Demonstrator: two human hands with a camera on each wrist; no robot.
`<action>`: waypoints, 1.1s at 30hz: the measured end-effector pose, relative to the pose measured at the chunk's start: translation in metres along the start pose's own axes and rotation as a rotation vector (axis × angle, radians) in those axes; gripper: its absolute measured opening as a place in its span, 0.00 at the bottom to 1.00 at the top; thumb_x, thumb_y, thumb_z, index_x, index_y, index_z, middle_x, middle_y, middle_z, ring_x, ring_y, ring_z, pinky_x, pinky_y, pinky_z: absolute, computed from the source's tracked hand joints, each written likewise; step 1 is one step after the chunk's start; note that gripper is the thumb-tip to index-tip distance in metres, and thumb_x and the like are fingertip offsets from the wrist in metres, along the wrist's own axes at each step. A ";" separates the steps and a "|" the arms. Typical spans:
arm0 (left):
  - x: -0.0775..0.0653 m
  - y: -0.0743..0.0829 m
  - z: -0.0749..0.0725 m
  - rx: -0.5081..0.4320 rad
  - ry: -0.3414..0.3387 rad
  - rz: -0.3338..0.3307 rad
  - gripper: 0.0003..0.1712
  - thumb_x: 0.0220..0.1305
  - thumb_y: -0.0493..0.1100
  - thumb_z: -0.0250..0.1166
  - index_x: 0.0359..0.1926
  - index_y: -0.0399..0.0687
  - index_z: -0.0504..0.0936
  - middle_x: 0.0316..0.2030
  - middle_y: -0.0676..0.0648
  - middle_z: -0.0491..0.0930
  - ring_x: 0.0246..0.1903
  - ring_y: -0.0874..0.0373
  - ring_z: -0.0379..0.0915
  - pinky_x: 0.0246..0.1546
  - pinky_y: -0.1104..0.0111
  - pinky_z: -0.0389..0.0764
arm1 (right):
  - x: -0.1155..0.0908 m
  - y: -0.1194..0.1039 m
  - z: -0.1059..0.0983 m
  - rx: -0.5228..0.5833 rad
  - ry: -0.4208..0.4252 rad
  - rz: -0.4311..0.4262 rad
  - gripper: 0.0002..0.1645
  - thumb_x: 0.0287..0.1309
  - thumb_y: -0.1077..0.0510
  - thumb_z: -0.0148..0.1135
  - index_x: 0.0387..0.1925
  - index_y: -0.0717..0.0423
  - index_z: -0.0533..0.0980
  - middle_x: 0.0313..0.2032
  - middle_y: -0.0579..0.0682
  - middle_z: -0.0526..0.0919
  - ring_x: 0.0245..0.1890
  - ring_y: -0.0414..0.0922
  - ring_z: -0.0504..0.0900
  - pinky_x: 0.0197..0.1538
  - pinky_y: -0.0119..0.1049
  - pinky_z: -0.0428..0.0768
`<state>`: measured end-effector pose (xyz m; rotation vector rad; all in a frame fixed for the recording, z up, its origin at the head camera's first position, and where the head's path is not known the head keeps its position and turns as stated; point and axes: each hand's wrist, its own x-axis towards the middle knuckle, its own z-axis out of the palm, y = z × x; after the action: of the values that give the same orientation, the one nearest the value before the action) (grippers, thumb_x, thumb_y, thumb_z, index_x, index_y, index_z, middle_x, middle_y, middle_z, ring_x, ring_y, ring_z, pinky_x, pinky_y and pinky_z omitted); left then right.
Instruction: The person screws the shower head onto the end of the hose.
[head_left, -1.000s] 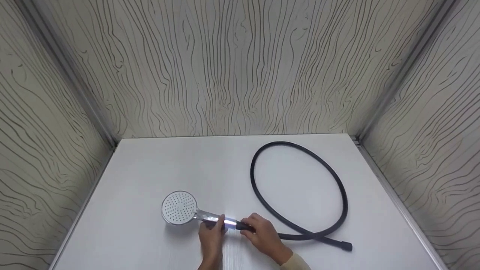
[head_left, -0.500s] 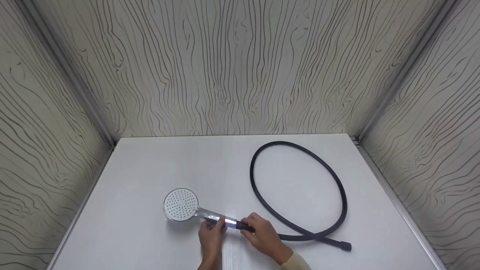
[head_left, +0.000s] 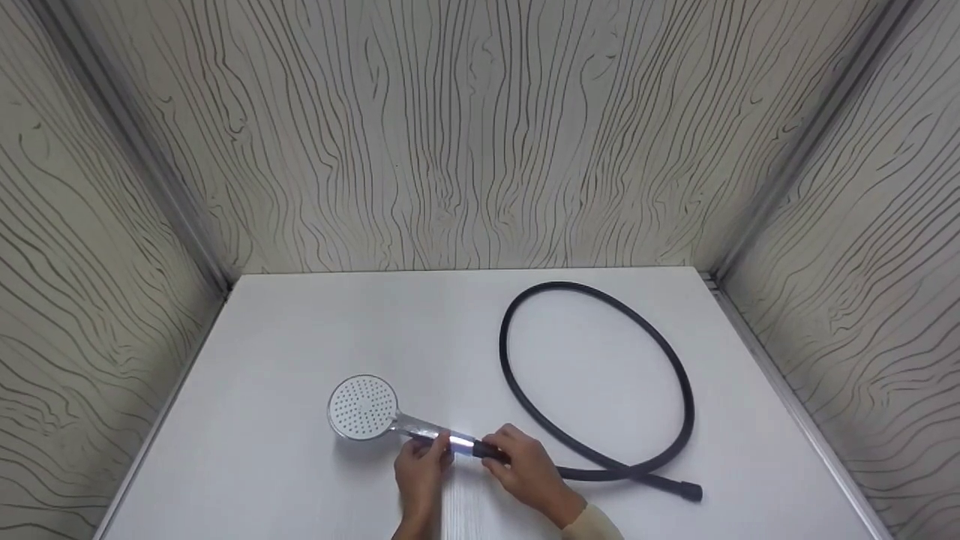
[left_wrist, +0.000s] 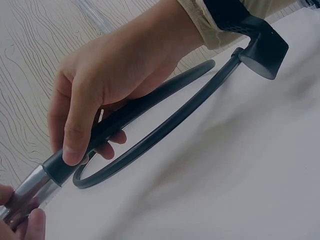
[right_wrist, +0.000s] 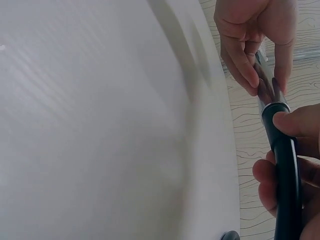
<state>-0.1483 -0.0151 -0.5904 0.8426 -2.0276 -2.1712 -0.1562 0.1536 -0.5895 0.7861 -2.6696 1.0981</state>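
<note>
A chrome handheld shower head (head_left: 363, 407) with a round, perforated white face lies face up at the front of the table. My left hand (head_left: 421, 472) pinches its handle (head_left: 461, 444) between thumb and fingers. Just to the right, my right hand (head_left: 529, 469) grips the black end fitting of a shower hose (head_left: 690, 405). In the right wrist view, this black fitting (right_wrist: 272, 111) meets the end of the chrome handle (right_wrist: 265, 75); how far they are joined is hidden. The hose curves in a large loop, crosses itself, and its other end (head_left: 691, 491) lies free at the right.
The white table (head_left: 360, 322) is bordered by wood-grain panels at the back (head_left: 465, 135), left (head_left: 67, 300) and right (head_left: 885, 300). Metal strips (head_left: 795, 150) run along the corners. The hose loop covers the right part of the table.
The shower head has shifted slightly right and up, its face turning a little with the handle. Both hands keep their holds in nearly the same place.
</note>
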 end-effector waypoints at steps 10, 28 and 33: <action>0.003 -0.006 -0.001 0.020 -0.028 -0.023 0.28 0.67 0.47 0.62 0.57 0.28 0.70 0.44 0.33 0.80 0.41 0.51 0.84 0.46 0.66 0.89 | -0.001 0.000 0.003 -0.017 -0.010 0.020 0.08 0.55 0.60 0.68 0.39 0.51 0.81 0.31 0.40 0.77 0.30 0.28 0.71 0.32 0.21 0.80; 0.008 -0.012 -0.004 0.058 -0.033 -0.058 0.26 0.67 0.46 0.62 0.54 0.27 0.72 0.41 0.36 0.82 0.38 0.55 0.83 0.45 0.64 0.89 | 0.002 0.004 0.008 -0.025 -0.082 0.101 0.09 0.54 0.59 0.68 0.39 0.51 0.82 0.32 0.39 0.77 0.32 0.28 0.73 0.36 0.22 0.83; 0.009 -0.014 -0.004 0.059 -0.036 -0.066 0.27 0.66 0.48 0.63 0.53 0.28 0.72 0.40 0.36 0.81 0.39 0.54 0.83 0.46 0.64 0.89 | 0.003 0.005 0.009 -0.031 -0.088 0.104 0.09 0.54 0.59 0.68 0.39 0.52 0.82 0.31 0.39 0.77 0.30 0.28 0.72 0.33 0.22 0.81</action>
<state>-0.1498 -0.0204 -0.6070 0.8958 -2.1194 -2.1856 -0.1605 0.1496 -0.5979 0.7127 -2.8227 1.0654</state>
